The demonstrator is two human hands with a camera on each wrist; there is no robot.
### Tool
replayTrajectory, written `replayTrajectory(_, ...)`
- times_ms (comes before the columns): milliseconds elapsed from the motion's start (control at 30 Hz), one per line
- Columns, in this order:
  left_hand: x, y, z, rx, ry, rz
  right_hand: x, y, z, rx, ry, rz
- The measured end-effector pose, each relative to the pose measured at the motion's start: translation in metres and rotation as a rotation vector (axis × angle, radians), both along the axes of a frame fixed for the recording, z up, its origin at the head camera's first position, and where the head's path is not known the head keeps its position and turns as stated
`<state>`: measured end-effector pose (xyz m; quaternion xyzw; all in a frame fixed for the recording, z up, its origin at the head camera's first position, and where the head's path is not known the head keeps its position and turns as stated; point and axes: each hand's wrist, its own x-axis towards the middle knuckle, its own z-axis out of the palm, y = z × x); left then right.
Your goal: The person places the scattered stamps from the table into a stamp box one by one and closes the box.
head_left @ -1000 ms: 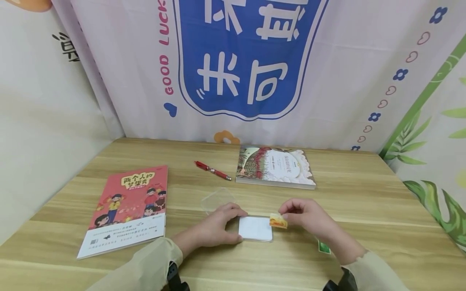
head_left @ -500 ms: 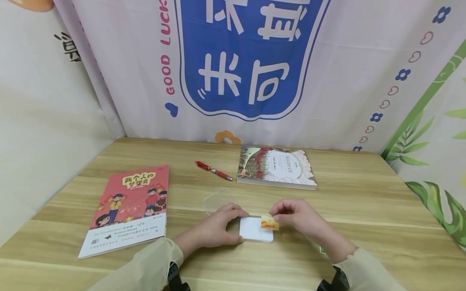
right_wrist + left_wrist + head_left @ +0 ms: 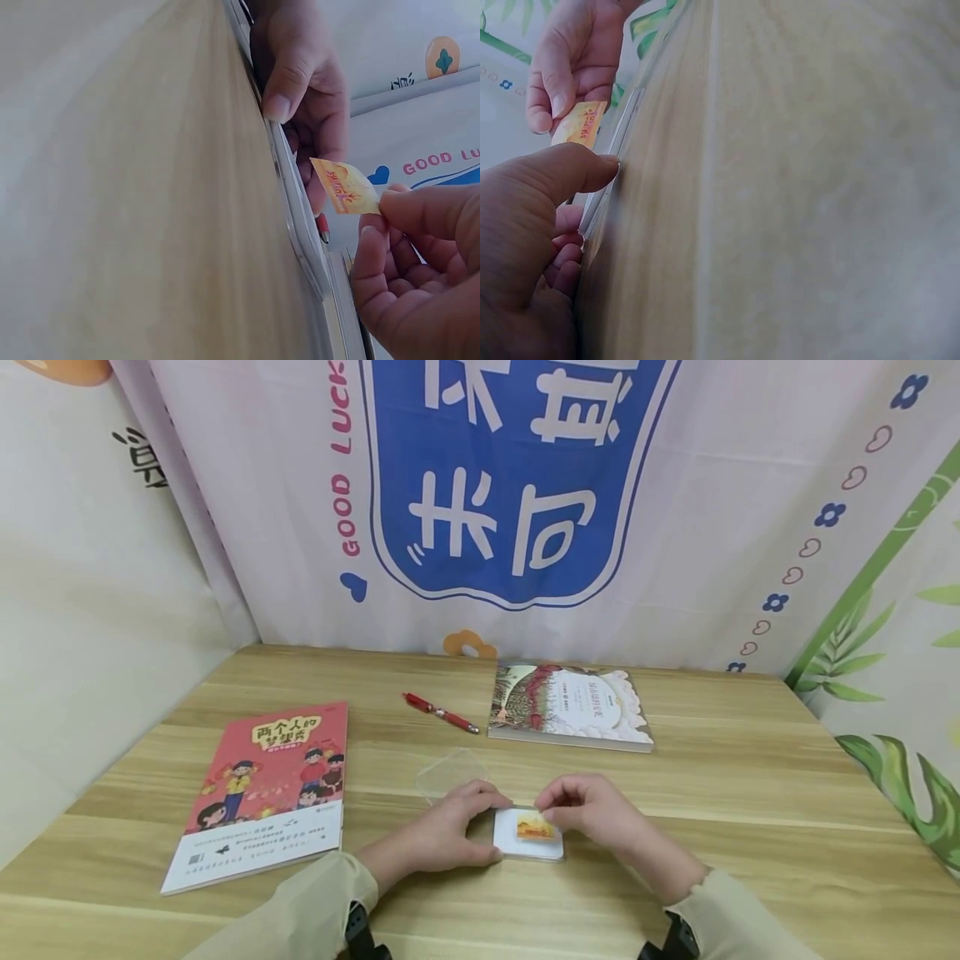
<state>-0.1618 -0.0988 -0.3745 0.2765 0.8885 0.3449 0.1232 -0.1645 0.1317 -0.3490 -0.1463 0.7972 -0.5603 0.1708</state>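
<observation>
head: orange slip (image 3: 536,827) shifted left, now fully over white block (image 3: 507,842)

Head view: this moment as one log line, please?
left hand: holds white slab; right hand: pinches orange slip; orange slip: above white slab

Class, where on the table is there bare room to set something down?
Widest: the table right of the right hand and far book. Smaller: between red book and pen; between the sleeves. Crowded: around the left hand, white case, orange sticker and clear lid.
</observation>
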Motion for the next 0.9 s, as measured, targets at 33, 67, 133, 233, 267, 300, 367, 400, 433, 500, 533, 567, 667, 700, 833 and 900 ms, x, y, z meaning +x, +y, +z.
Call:
replayTrajectory(33, 0.0, 0.0, 0.0, 0.003, 0.004, -0.003, 0.0, -0.001, -0.001, -0.004, -0.002, -0.001)
replayTrajectory(67, 0.0, 0.0, 0.0, 0.003, 0.005, -0.004, 0.0, -0.003, -0.001, -0.01, -0.004, -0.002)
replayTrajectory(133, 0.0, 0.0, 0.0, -0.003, 0.003, -0.002, 0.001, -0.005, -0.003, -0.017, 0.0, 0.0)
replayTrajectory(233, 0.0, 0.0, 0.0, -0.002, 0.002, -0.002, 0.001, -0.008, -0.004, -0.023, 0.011, -0.005)
replayTrajectory(267, 0.0, 0.0, 0.0, -0.004, 0.001, -0.001, 0.001, -0.01, -0.005, -0.025, 0.015, -0.009)
replayTrajectory(300, 0.0, 0.0, 0.0, -0.003, 0.002, -0.002, 0.001, -0.011, -0.006, -0.025, 0.022, -0.013)
replayTrajectory(367, 0.0, 0.0, 0.0, -0.002, 0.006, -0.003, 0.002, -0.013, -0.007, -0.028, 0.038, -0.023)
replayTrajectory(400, 0.0, 0.0, 0.0, -0.002, 0.008, -0.003, 0.002, -0.014, -0.008, -0.028, 0.05, -0.028)
replayTrajectory(433, 0.0, 0.0, 0.0, -0.003, 0.01, -0.003, 0.002, -0.015, -0.009, -0.029, 0.06, -0.034)
replayTrajectory(500, 0.0, 0.0, 0.0, -0.004, 0.011, -0.002, 0.003, -0.017, -0.012, -0.03, 0.087, -0.044)
replayTrajectory(533, 0.0, 0.0, 0.0, -0.005, 0.011, -0.001, 0.003, -0.018, -0.013, -0.029, 0.099, -0.053)
replayTrajectory(567, 0.0, 0.0, 0.0, -0.004, 0.011, -0.001, 0.004, -0.019, -0.014, -0.024, 0.111, -0.063)
replayTrajectory(667, 0.0, 0.0, 0.0, -0.003, 0.012, 0.001, 0.004, -0.022, -0.018, 0.003, 0.149, -0.101)
replayTrajectory(700, 0.0, 0.0, 0.0, -0.003, 0.011, 0.0, 0.005, -0.024, -0.018, 0.014, 0.162, -0.115)
replayTrajectory(833, 0.0, 0.0, 0.001, -0.004, 0.009, -0.004, 0.008, -0.028, -0.018, 0.055, 0.209, -0.158)
replayTrajectory(900, 0.0, 0.0, 0.001, -0.004, 0.008, -0.005, 0.009, -0.03, -0.018, 0.076, 0.231, -0.166)
